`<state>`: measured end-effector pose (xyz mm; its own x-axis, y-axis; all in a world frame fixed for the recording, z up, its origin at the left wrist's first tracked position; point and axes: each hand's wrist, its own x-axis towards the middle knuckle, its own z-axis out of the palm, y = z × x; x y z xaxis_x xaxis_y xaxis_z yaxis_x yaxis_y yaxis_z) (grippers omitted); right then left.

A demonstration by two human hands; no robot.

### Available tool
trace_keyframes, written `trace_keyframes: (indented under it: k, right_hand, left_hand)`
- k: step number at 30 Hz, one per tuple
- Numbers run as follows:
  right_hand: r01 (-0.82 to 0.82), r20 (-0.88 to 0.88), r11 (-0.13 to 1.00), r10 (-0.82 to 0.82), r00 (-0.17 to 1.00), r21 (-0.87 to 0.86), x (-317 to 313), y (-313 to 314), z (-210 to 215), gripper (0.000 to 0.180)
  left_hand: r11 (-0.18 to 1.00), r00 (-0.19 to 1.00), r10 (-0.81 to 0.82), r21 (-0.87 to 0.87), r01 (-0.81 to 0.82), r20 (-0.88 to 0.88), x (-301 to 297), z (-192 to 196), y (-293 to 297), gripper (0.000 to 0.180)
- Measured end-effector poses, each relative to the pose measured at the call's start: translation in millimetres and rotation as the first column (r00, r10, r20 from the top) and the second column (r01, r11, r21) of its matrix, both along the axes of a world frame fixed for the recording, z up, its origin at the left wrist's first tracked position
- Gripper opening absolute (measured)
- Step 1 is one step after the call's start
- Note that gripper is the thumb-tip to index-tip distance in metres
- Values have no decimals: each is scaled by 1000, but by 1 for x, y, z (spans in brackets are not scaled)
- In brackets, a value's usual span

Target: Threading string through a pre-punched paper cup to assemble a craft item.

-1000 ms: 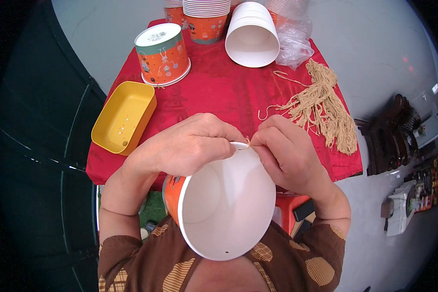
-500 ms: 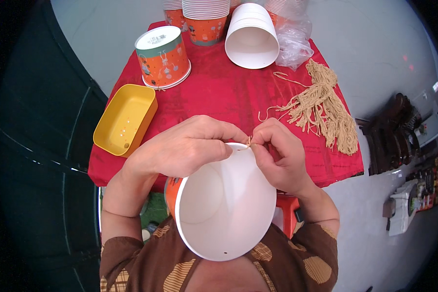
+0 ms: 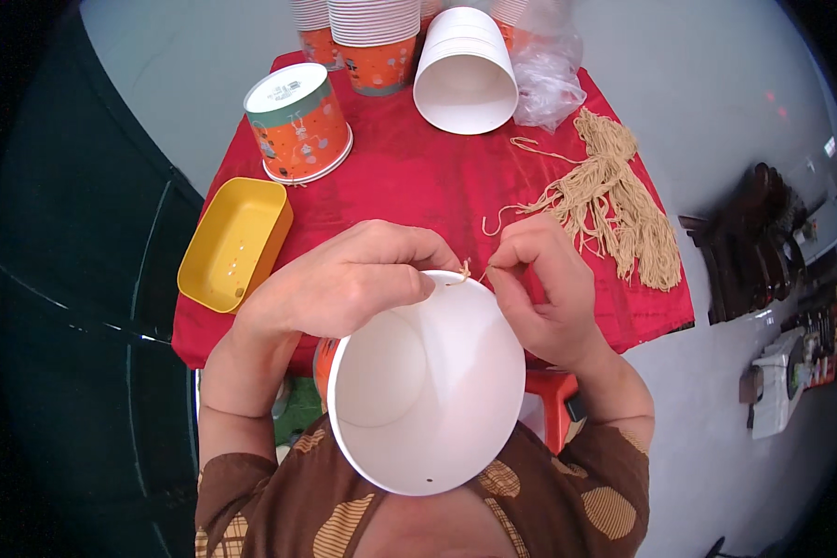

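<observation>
Left hand [image 3: 358, 279] clasping round orange-and-white paper tub [image 3: 428, 381] at rim, right hand [image 3: 544, 284] pinching thin tan string [image 3: 465, 271], beige yarn bundle [image 3: 614, 200] by right edge of red-clothed table [image 3: 391, 177]

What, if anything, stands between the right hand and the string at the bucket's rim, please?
Nothing visible does: the right hand is just right of the string, with red cloth showing in the gap between them. The left hand holds the bucket left of the string.

One head-worn fisheye view looks steeply down from near above the hands [image 3: 352, 281], taking in the bench [image 3: 391, 167] beyond them.
</observation>
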<state>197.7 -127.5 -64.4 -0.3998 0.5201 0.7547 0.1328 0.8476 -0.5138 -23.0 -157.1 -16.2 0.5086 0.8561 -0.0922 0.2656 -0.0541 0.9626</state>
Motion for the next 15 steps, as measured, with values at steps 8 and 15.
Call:
trace_keyframes:
  k: [8,15]
  right_hand:
    - [11,166,961,-59,984,275,3,9,7,24]
    - [10,201,923,-95,975,385,5,17,15,22]
  left_hand:
    - [999,999,-35,29,36,-30,5,5,11,31]
    - [997,998,-57,46,58,-23,7,7,18,31]
